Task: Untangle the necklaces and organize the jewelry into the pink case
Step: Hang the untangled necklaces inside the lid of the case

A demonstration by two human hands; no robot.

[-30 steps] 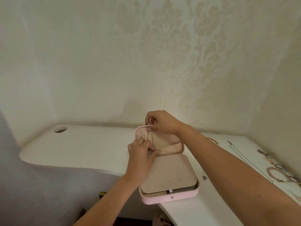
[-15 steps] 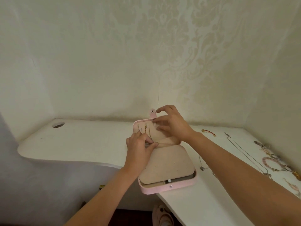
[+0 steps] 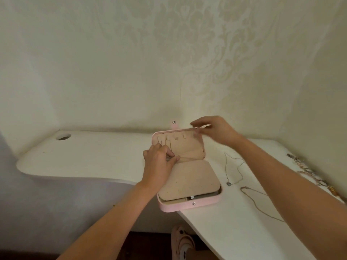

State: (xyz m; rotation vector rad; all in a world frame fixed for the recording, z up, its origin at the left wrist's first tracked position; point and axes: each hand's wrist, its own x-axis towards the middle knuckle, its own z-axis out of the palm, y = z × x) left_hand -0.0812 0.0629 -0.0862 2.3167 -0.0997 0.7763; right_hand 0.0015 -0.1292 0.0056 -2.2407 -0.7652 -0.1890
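Fingers (image 3: 169, 153) first: on our left hand (image 3: 157, 166) the thumb and forefinger are pinched together at the rim of the beige fabric pocket (image 3: 191, 153) in the lid. We judge they are on the tail of the thin gold chain necklace (image 3: 170, 146) that hangs from a lid hook. It's too fine to tell chain from fabric.

Our right hand (image 3: 217, 132) is motion-blurred over the lid's top right corner, with the fingers loosely straight and slightly spread. We see nothing in them, and contact with the lid is unclear.

The soft pink rectangular jewellery case (image 3: 178, 206) sits open at the front edge of the white curved table (image 3: 93, 152). Its base is flat and its lid stands toward the wall. The beige perforated earring panel (image 3: 187, 181) covers the base.

Not yet packed:
- a silver pendant necklace (image 3: 234, 169) in a loose loop just right of the case
- a second fine chain (image 3: 251, 194) running under our right forearm
- a row of beaded bracelets (image 3: 308, 171) at the far right edge

Handling, our read:
- Chains are near weightless, limp and snag-prone, and they kink if pulled mid-span.
- We'd take them at the clasp or pendant end, lift clear of the table, hook them first and then feed the slack into the pocket.
- The case is light and its lid is free to flop, so we'd brace the lid with one hand while the other tucks.
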